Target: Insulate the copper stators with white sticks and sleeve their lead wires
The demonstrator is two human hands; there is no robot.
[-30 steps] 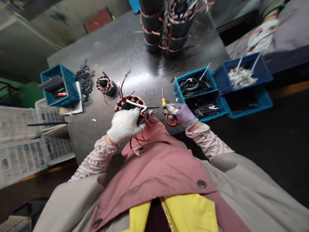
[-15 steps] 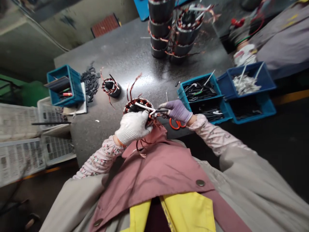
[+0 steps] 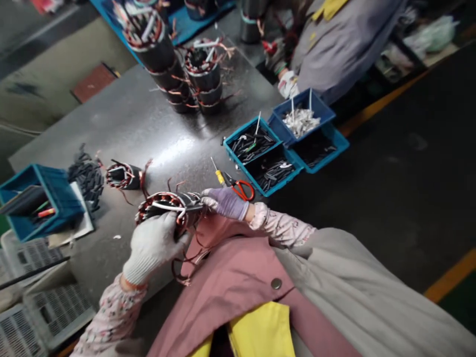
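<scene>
Both hands are working at a copper-wound motor stator (image 3: 161, 210) just above the edge of a dark work table (image 3: 122, 114). The left hand (image 3: 151, 248), in a white knit glove, is closed around the stator's side, gripping it tilted, with loose copper leads (image 3: 184, 270) hanging below. The right hand (image 3: 225, 203), in a purple glove, is pinching a slim dark piece (image 3: 194, 208) at the stator's rim, and a white sleeve (image 3: 167, 206) is lying across the windings.

Just beyond the right hand, a yellow-handled screwdriver (image 3: 219, 176) and red-handled scissors (image 3: 241, 190) are lying on the table beside a teal crate (image 3: 256, 153) of black sleeves. Behind it, a blue crate (image 3: 301, 119) is holding white sleeves. A smaller wound stator (image 3: 122, 176) is lying near a heap of black sleeves (image 3: 87, 181) and a teal bin (image 3: 40, 203). Wound stators (image 3: 203, 82) are standing stacked at the table's far side, where a co-worker's gloved hand (image 3: 288, 84) is resting near the blue crate.
</scene>
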